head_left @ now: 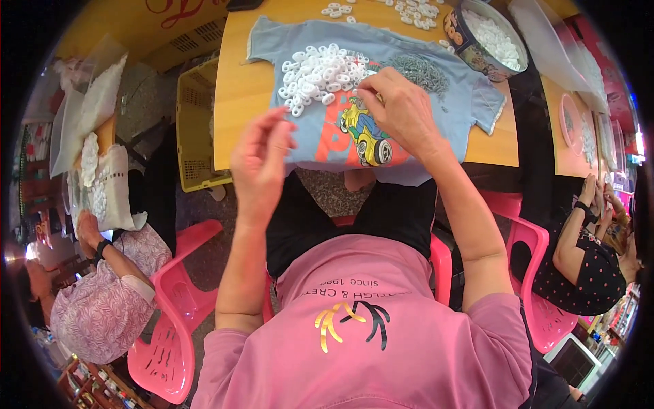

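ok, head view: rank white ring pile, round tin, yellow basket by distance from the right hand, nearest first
From the right hand:
1. white ring pile, just to its left on the blue shirt.
2. round tin, upper right, at the table's far edge.
3. yellow basket, far left, beside the table.

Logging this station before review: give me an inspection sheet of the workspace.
Surface: wooden table, a blue printed T-shirt spread on it.
Job's things: pile of white plastic rings and heap of small grey metal pieces on the shirt.
Clutter: loose rings at the far edge; round tin holding white rings.
Hands: right hand pinching at the ring pile; left hand raised, whether it holds anything cannot be told.
Cables: nothing seen.
Surroundings: yellow crate, pink chairs, people seated on both sides.
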Action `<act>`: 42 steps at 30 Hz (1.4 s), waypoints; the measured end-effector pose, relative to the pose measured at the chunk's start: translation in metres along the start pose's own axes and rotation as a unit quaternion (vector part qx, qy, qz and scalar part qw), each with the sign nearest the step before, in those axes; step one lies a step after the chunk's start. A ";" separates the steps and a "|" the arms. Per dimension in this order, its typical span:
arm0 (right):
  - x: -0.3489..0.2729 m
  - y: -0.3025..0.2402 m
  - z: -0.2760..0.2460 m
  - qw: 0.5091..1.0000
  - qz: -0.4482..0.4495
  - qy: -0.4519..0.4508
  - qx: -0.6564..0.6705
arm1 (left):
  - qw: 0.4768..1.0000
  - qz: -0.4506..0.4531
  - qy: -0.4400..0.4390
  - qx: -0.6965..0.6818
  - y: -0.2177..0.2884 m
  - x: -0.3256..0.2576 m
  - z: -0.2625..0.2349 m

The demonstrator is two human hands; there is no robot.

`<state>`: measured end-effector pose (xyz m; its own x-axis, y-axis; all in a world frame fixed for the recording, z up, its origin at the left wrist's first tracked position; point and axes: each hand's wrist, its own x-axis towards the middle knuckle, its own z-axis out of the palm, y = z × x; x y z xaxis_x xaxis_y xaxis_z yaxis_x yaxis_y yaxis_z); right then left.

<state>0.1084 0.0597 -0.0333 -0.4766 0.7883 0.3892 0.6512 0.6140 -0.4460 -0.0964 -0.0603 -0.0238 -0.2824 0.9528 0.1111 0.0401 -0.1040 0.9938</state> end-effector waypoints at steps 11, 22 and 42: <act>-0.060 -0.031 -0.018 0.886 0.215 -0.066 0.405 | 0.975 -0.136 -0.092 -0.152 -0.016 -0.013 0.064; -0.073 -0.020 -0.031 0.962 0.054 0.071 0.259 | 0.952 -0.159 -0.134 -0.226 -0.011 -0.010 0.084; -0.082 -0.008 -0.031 0.886 0.160 0.033 0.434 | 0.905 -0.290 -0.127 -0.284 -0.013 -0.002 0.094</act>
<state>0.1606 -0.0110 -0.0365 -0.2952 0.9413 0.1637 0.0346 0.1818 -0.9827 -0.0062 -0.0342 -0.0381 0.1340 0.9211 -0.3655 -0.5642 0.3741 0.7361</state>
